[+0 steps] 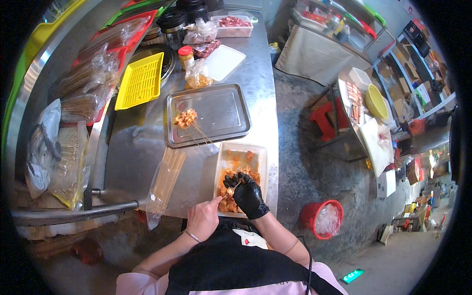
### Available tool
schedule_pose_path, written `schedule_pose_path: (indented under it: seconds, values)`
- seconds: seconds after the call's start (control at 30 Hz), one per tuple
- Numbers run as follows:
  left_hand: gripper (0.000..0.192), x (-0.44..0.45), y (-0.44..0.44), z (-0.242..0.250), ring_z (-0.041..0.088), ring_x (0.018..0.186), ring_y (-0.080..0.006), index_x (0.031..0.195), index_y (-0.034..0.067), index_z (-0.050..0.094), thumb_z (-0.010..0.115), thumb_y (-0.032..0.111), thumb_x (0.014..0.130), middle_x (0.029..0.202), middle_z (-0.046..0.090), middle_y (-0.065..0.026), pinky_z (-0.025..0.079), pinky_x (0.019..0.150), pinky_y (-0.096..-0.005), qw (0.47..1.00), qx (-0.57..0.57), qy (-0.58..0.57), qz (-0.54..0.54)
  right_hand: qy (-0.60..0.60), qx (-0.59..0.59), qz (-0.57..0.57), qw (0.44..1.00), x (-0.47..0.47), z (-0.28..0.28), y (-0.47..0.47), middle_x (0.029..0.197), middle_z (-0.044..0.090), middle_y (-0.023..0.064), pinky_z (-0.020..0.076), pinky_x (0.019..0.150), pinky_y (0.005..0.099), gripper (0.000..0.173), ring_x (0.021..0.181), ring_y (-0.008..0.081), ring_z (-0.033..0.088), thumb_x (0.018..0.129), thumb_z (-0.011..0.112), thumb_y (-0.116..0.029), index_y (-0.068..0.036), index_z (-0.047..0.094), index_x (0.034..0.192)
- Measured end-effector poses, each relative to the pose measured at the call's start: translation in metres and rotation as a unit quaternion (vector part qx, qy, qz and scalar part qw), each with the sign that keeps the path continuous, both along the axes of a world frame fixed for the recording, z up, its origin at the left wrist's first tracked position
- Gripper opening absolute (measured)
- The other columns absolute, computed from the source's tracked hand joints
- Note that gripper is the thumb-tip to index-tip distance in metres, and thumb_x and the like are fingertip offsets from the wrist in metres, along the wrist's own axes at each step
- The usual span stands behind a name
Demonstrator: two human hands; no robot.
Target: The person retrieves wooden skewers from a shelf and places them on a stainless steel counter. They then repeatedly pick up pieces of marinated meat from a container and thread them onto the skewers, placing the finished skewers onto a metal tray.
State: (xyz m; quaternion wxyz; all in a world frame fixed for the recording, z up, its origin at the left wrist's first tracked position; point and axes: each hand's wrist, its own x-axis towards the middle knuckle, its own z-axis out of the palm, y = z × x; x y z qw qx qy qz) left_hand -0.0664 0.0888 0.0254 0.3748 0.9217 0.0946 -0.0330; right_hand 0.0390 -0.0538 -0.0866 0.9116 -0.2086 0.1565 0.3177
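Observation:
My bare left hand, with a bracelet at the wrist, grips the lower end of a thin bamboo skewer. My right hand wears a black glove and closes its fingers about the skewer's upper part. A piece of marinated meat sits on the stick between the hands. Whether the right fingers also pinch another piece is hidden. Both hands are over the near half of a white plastic tub of marinated meat chunks. Beyond it, finished meat skewers lie on a metal tray.
A plastic bag of bamboo skewers lies left of the tub, overhanging the steel table's near edge. Farther back are a yellow basket, a red-lidded jar and a meat container. A red bucket stands on the floor at right.

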Motion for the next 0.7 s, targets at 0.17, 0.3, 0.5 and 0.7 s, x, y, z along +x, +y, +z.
schedule_pose_path:
  seconds: [0.17,0.3,0.5,0.7]
  values:
    - [0.024,0.007,-0.012,-0.014,0.066,0.074,-0.0389,0.109,0.004,0.068,0.051,0.008,0.092,0.079,0.066,-0.0224,0.052,0.067,-0.0475,0.999,-0.028,-0.013,0.030,-0.059,-0.163,0.086,0.981,-0.017,0.004,0.013,0.118,0.062,0.0172,0.0418,0.105,0.0430,0.026,0.116,0.0328,0.057,0.100,0.044,-0.018,-0.001,0.055,0.116]
    - [0.024,0.011,-0.002,-0.020,0.066,0.078,-0.0398,0.109,0.002,0.068,0.053,0.010,0.092,0.085,0.066,-0.0262,0.052,0.068,-0.0453,0.996,-0.048,-0.037,0.068,-0.154,-0.204,0.165,0.952,0.005,0.002,-0.004,0.123,0.062,0.0116,0.0442,0.101,0.0373,0.034,0.116,0.0262,0.059,0.101,0.044,-0.018,-0.001,0.053,0.130]
    - [0.023,0.012,0.013,-0.012,0.066,0.081,-0.0397,0.108,0.007,0.069,0.054,0.013,0.092,0.087,0.067,-0.0233,0.052,0.071,-0.0480,0.997,-0.006,-0.008,0.081,-0.436,-0.798,0.217,0.355,0.078,-0.030,-0.003,0.092,0.068,0.0208,0.0518,0.081,0.0466,0.023,0.090,0.0400,0.065,0.083,0.051,-0.004,-0.003,0.066,0.101]
    - [0.022,0.010,0.021,-0.009,0.067,0.079,-0.0390,0.107,0.005,0.070,0.057,0.011,0.091,0.088,0.066,-0.0237,0.053,0.069,-0.0445,0.996,0.002,-0.023,0.082,-0.444,-0.748,0.248,0.426,0.084,-0.048,-0.003,0.093,0.068,0.0220,0.0522,0.080,0.0465,0.017,0.090,0.0395,0.065,0.082,0.058,-0.012,-0.003,0.066,0.094]
